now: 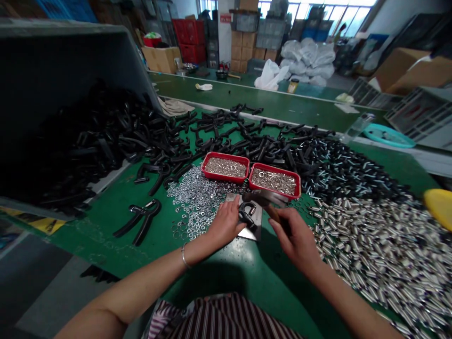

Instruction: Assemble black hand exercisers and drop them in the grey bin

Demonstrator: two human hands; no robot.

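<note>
My left hand (226, 222) is closed on a small black plastic handle part (246, 214) that rests on a flat metal plate (254, 225) on the green table. My right hand (295, 238) grips a tool with a wooden handle (273, 214); its metal head (264, 197) hovers blurred just above the black part. Both hands sit close together in front of two red trays (226, 167) (274, 180) filled with small metal hardware.
Loose washers (196, 200) lie left of the plate. Metal pins (370, 249) and dark bolts (339, 172) cover the right side. Black handle parts (116, 141) spill from a large bin at left; one assembled grip (141, 219) lies apart. A yellow object (439, 205) sits at far right.
</note>
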